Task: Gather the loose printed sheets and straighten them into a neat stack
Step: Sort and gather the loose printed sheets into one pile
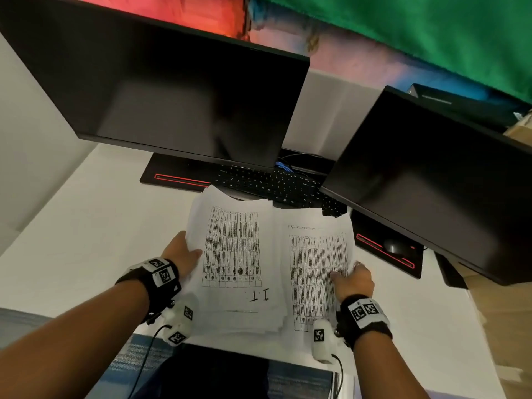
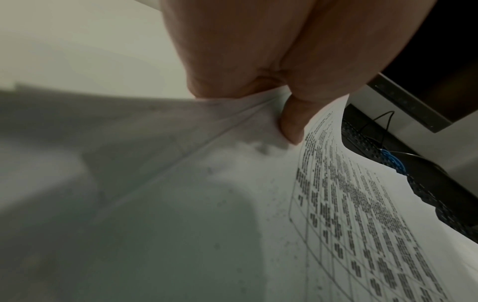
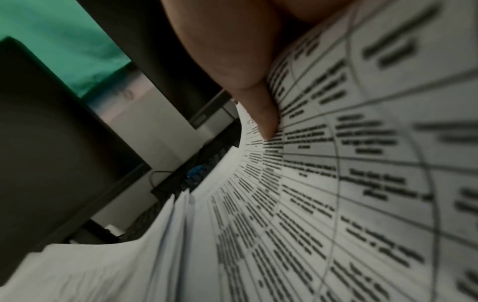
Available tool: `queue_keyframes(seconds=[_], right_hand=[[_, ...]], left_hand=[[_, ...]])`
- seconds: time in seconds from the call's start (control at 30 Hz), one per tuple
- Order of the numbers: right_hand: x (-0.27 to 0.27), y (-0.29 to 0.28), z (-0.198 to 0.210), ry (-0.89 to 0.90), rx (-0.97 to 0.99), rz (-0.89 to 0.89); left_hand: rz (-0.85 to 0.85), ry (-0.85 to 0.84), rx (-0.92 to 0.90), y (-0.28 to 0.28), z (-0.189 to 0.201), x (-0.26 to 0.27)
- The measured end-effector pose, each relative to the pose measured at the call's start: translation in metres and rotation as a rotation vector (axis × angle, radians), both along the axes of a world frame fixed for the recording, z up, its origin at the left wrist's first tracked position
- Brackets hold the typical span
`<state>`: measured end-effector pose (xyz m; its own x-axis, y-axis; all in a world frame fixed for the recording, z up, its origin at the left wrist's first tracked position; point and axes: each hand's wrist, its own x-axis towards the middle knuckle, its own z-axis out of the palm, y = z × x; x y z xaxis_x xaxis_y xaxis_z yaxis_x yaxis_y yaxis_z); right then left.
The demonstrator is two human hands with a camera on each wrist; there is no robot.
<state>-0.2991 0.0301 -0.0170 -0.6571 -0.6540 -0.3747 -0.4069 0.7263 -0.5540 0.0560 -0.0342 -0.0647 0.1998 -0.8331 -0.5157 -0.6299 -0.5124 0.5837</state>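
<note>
Two uneven bundles of printed sheets with tables lie side by side at the white desk's near edge. My left hand (image 1: 184,253) grips the left bundle (image 1: 233,254) at its left edge, thumb on top; in the left wrist view the thumb (image 2: 292,122) presses the paper (image 2: 362,204) against the fingers below. My right hand (image 1: 352,279) holds the right bundle (image 1: 316,254) at its right edge, thumb on the printed face. In the right wrist view the thumb (image 3: 264,114) lies on the curved sheets (image 3: 310,194). The sheet edges are fanned and misaligned.
A black keyboard (image 1: 276,185) lies just beyond the sheets, partly under them. Two dark monitors stand behind, a large monitor (image 1: 161,90) at left and another monitor (image 1: 437,174) at right. A mouse (image 1: 395,246) sits on a red-trimmed pad at right. The bare white desk (image 1: 95,226) spreads left.
</note>
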Motion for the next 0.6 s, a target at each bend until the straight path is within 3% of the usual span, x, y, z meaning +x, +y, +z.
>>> queue_keyframes(seconds=[0.17,0.27,0.33,0.4,0.5,0.6], right_hand=[[0.007,-0.011,0.082,0.163,-0.334,0.142],[0.012,-0.013,0.145,-0.090,-0.599,0.117],[0.018,-0.014,0.158,-0.320,-0.668,0.124],[0.028,-0.017,0.142,-0.436,-0.596,0.109],[0.052,-0.026,0.083,-0.498,-0.414,0.039],[0.078,-0.034,0.023,-0.341,-0.234,0.024]], left_hand=[[0.012,0.017,0.011,-0.001,0.001,-0.001],[0.029,0.040,0.017,0.000,0.000,-0.002],[0.056,0.067,0.021,0.002,-0.001,-0.003],[0.063,0.084,0.004,0.003,-0.004,-0.003],[0.074,0.133,0.013,0.001,-0.006,-0.003],[0.224,0.323,0.083,-0.003,-0.001,-0.004]])
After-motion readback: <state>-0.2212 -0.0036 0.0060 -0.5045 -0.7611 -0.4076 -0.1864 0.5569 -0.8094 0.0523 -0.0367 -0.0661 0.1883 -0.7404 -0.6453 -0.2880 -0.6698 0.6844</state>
